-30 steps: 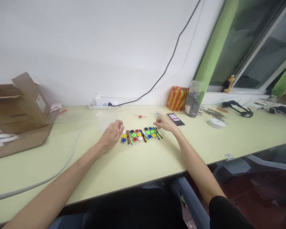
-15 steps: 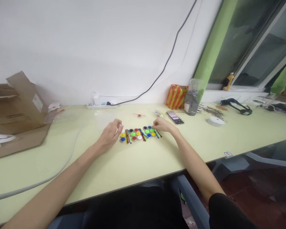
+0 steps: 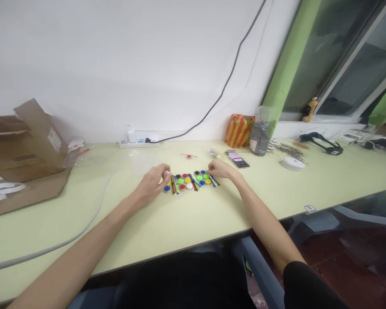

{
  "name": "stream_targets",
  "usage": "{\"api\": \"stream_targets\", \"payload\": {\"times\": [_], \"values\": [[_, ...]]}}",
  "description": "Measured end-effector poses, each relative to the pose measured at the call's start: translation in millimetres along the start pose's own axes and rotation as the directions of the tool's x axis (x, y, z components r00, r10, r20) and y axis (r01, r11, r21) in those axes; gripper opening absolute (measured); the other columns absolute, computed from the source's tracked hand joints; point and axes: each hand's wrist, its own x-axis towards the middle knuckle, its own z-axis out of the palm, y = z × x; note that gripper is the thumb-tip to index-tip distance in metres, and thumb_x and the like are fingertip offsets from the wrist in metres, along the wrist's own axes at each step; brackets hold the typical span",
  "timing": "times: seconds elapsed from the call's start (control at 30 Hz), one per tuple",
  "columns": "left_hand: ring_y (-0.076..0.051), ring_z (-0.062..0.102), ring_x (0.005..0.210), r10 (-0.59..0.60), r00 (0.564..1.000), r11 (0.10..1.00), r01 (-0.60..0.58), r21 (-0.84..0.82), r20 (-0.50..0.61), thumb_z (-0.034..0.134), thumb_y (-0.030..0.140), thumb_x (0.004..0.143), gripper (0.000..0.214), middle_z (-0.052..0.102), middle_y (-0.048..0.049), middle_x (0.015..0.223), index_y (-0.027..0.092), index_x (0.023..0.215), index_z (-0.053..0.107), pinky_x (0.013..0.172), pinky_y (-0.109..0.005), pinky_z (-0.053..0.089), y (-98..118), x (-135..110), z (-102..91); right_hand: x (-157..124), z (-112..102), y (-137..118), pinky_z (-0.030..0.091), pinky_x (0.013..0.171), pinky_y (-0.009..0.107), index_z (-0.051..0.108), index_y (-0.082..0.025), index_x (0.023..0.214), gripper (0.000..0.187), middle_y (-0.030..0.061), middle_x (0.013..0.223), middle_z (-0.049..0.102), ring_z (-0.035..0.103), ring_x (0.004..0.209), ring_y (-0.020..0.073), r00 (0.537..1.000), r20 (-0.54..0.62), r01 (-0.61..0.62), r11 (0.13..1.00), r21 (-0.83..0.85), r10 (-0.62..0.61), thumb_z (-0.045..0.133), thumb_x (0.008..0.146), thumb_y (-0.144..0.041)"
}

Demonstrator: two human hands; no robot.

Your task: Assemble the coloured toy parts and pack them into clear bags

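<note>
Pale desk w/ coloured disc row; L hand at row's L end, R hand at R end; grips curled, can't tell if pinching.

On the table before me, discs lie between my left hand and my right hand, sticks among them. Behind my right hand is perhaps a packet, too blurred to be sure; right of that, a phone. The power strip lies against the wall, a box far left.
</note>
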Motion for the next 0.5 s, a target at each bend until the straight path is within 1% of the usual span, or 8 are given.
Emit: {"api": "stream_targets", "payload": {"times": [0.07, 0.13, 0.2, 0.23, 0.3, 0.37, 0.43, 0.5], "values": [[-0.018, 0.053, 0.073, -0.026, 1.000, 0.999, 0.026, -0.025, 0.015, 0.038, 0.039, 0.100, 0.019, 0.055, 0.0006, 0.078, 0.022, 0.104, 0.045, 0.071, -0.031, 0.040, 2.4, -0.6, -0.7, -1.0, -2.4, -2.2, 0.030, 0.059, 0.024, 0.066, -0.014, 0.073, 0.022, 0.0034, 0.074, 0.065, 0.048, 0.065, 0.0119, 0.999, -0.038, 0.009, 1.000, 0.000, -0.009, 0.064, 0.087, -0.031], [-0.017, 0.050, 0.068, -0.054, 0.998, 0.997, 0.056, -0.050, 0.030, 0.036, 0.040, 0.102, 0.019, 0.051, 0.0028, 0.074, 0.023, 0.106, 0.041, 0.068, -0.030, 0.038, 4.9, -1.3, -1.1, -2.6, -4.5, -6.8, 0.031, 0.061, 0.024, 0.066, -0.014, 0.074, 0.022, 0.0032, 0.073, 0.064, 0.048, 0.066, 0.0121, 0.994, -0.100, 0.046, 0.999, 0.020, -0.044, 0.062, 0.089, -0.030], [-0.017, 0.048, 0.064, -0.063, 0.997, 0.996, 0.066, -0.060, 0.048, 0.035, 0.041, 0.102, 0.019, 0.048, 0.0043, 0.072, 0.023, 0.107, 0.039, 0.067, -0.030, 0.037, 6.7, -2.1, -0.4, -4.6, -4.6, -15.6, 0.031, 0.061, 0.024, 0.066, -0.014, 0.076, 0.023, 0.0020, 0.070, 0.062, 0.048, 0.065, 0.0120, 0.978, -0.184, 0.114, 0.990, 0.087, -0.097, 0.060, 0.090, -0.031], [-0.017, 0.047, 0.063, -0.059, 0.997, 0.996, 0.063, -0.060, 0.057, 0.036, 0.042, 0.102, 0.019, 0.047, 0.0045, 0.072, 0.023, 0.107, 0.038, 0.066, -0.030, 0.037, 7.2, -2.5, 0.6, -5.8, -3.5, -22.0, 0.032, 0.061, 0.024, 0.067, -0.014, 0.079, 0.024, 0.0012, 0.069, 0.061, 0.048, 0.063, 0.0119, 0.967, -0.221, 0.161, 0.975, 0.152, -0.126, 0.059, 0.091, -0.033], [-0.017, 0.047, 0.063, -0.036, 0.996, 0.997, 0.041, -0.064, 0.085, 0.037, 0.042, 0.102, 0.019, 0.048, 0.0041, 0.073, 0.024, 0.107, 0.038, 0.066, -0.030, 0.037, 7.5, -3.4, 4.1, -8.1, 1.3, -38.6, 0.035, 0.060, 0.024, 0.068, -0.014, 0.085, 0.028, 0.0005, 0.068, 0.060, 0.049, 0.062, 0.0117, 0.948, -0.263, 0.263, 0.905, 0.334, -0.179, 0.056, 0.093, -0.038], [-0.017, 0.050, 0.065, -0.008, 0.993, 0.996, 0.018, -0.084, 0.116, 0.038, 0.042, 0.102, 0.020, 0.052, 0.0027, 0.076, 0.023, 0.108, 0.038, 0.067, -0.030, 0.038, 7.9, -4.5, 8.8, -10.5, 8.9, -58.1, 0.039, 0.060, 0.023, 0.069, -0.013, 0.091, 0.033, 0.0011, 0.071, 0.062, 0.052, 0.063, 0.0119, 0.936, -0.261, 0.341, 0.781, 0.523, -0.235, 0.056, 0.093, -0.044], [-0.018, 0.054, 0.069, 0.013, 0.989, 0.994, 0.004, -0.110, 0.149, 0.039, 0.043, 0.102, 0.021, 0.056, 0.0008, 0.081, 0.023, 0.108, 0.037, 0.069, -0.031, 0.040, 9.5, -5.7, 13.2, -12.8, 17.7, -76.6, 0.041, 0.059, 0.023, 0.069, -0.013, 0.091, 0.036, 0.0020, 0.073, 0.064, 0.054, 0.063, 0.0118, 0.928, -0.234, 0.372, 0.673, 0.639, -0.291, 0.059, 0.091, -0.047], [-0.019, 0.057, 0.072, 0.025, 0.982, 0.992, -0.002, -0.125, 0.185, 0.040, 0.044, 0.101, 0.021, 0.059, -0.0004, 0.083, 0.023, 0.108, 0.037, 0.070, -0.031, 0.041, 12.2, -6.9, 15.9, -14.9, 25.9, -90.5, 0.040, 0.053, 0.022, 0.068, -0.013, 0.089, 0.037, 0.0017, 0.071, 0.064, 0.052, 0.058, 0.0107, 0.929, -0.180, 0.350, 0.606, 0.714, -0.325, 0.061, 0.090, -0.050]]}}
